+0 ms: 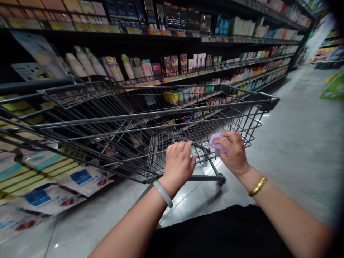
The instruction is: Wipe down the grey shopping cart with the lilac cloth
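Observation:
A dark grey wire shopping cart (150, 114) stands crosswise before me, its basket without goods that I can make out. My left hand (179, 161), with a pale bangle at the wrist, is at the near side of the basket, fingers curled over a side wire; the fingertips are partly hidden. To its right, my right hand (234, 152) is closed around a crumpled light purple cloth (218, 144). That cloth bulges out at the thumb side, up against the basket's near wires. A gold bangle circles the right wrist.
Long shelves (185, 74) of boxed and bottled goods run behind the cart toward the far right. White-and-blue packages (80, 177) are stacked low at left. Grey tiled floor (298, 143) stretches along the right. A green display (333, 86) stands at the far right.

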`<state>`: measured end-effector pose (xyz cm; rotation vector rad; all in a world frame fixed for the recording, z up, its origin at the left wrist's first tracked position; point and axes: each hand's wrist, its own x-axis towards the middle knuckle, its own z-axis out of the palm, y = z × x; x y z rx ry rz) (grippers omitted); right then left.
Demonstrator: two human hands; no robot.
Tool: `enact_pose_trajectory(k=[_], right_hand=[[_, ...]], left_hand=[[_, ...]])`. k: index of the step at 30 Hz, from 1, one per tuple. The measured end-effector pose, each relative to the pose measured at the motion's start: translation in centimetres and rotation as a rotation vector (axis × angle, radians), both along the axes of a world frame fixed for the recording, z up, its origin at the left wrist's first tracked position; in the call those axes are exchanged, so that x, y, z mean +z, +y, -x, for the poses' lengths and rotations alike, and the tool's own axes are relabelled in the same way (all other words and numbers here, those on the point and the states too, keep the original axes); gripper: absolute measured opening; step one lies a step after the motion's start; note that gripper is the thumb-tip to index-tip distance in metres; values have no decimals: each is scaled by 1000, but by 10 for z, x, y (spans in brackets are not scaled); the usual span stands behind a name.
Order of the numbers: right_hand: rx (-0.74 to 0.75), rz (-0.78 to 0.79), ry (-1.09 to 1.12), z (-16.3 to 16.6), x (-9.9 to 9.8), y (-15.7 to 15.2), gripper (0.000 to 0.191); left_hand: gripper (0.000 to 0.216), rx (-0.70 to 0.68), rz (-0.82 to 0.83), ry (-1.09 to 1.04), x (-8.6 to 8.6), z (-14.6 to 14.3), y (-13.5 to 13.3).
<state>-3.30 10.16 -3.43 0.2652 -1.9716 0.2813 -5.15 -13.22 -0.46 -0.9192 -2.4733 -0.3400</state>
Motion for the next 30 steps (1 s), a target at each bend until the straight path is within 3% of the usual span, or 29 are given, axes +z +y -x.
enact_pose_trajectory(k=[5,10,13,16,22,24,30], right_hand=[[-4,31,47,-2,10,-22,14],[91,-157,-8,-1,10,-38,18],[138,-83,82,-4,28,-41,19],[74,-14,126,0,36,-41,17],[184,-89,90,6,-3,-54,21],[228,-126,74,3,-5,-53,24],[163,-41,192,1,24,-33,22]], left_hand=[[40,30,2,5,1,-4,1],[40,38,-1,24,1,-5,-1],[39,37,-2,14,1,-6,-2],[37,44,2,13,1,-7,-3],[34,40,13,22,0,-7,-6],[34,37,11,26,0,-7,-7],[36,40,-12,-18,4,-9,-7]])
